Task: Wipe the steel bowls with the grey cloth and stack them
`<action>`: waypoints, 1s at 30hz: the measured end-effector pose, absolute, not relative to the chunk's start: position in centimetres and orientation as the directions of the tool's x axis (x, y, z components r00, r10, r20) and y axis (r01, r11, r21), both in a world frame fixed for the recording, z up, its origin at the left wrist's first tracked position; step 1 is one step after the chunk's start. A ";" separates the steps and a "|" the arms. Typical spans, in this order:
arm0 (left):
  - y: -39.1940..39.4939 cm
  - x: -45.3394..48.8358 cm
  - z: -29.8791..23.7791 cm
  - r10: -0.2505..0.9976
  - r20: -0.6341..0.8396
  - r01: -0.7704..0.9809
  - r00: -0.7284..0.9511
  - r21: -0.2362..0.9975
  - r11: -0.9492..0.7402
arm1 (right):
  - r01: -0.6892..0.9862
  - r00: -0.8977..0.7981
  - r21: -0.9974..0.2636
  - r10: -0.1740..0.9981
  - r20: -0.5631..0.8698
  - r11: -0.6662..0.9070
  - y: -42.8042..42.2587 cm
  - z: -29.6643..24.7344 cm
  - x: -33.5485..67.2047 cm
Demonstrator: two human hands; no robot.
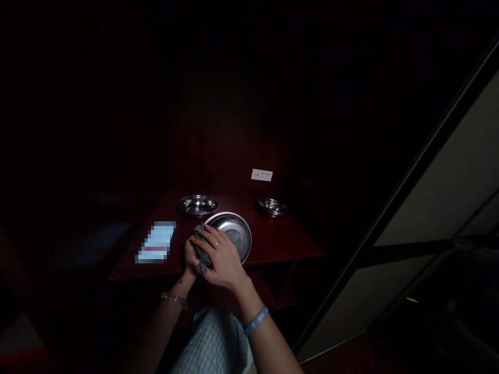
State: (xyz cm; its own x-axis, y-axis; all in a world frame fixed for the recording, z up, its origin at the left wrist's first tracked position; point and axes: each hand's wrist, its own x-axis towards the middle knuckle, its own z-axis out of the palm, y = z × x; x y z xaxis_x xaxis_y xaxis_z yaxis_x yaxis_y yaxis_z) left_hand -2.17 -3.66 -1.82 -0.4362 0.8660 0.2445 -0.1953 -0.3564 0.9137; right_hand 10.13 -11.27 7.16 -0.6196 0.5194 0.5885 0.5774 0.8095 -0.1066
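A shiny round metal plate (238, 232) is held tilted up over the front of the dark red desk. My right hand (223, 262), with a ring on one finger, is closed on a dark checked cloth (202, 253) and presses it against the plate's left rim. Close beside it, my left hand (189, 258) grips the plate at that same left edge; its fingers are mostly hidden behind the cloth and plate. Farther back on the desk sit a metal bowl (198, 206) at left and a small stack of metal dishes (272, 207) at right.
The dark red desk (280, 241) has a shelf space beneath it. A pixelated light-blue flat item (157, 241) lies on its left side. A white wall socket (261, 175) is set in the back panel. A pale framed panel (440, 171) stands at right.
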 end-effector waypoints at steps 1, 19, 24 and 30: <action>-3.7 -2.1 -1.8 0.862 0.250 -0.175 -0.442 0.918 -0.356 | 0.588 -0.610 -0.097 0.519 0.599 0.803 -10.9 7.3 9.9; -6.1 -0.9 1.4 0.809 0.353 0.005 -0.471 0.917 -0.398 | 0.658 -0.029 -0.488 0.667 0.745 0.573 -7.4 7.6 13.9; -5.8 -1.2 1.9 0.802 0.260 -0.037 -0.537 0.943 -0.330 | 0.405 0.114 -0.709 0.737 0.666 0.578 -7.8 3.2 15.3; -4.6 -1.3 1.4 0.824 0.224 -0.026 -0.521 0.960 -0.277 | 0.503 0.058 -0.656 0.735 0.675 0.563 -10.1 -1.0 14.8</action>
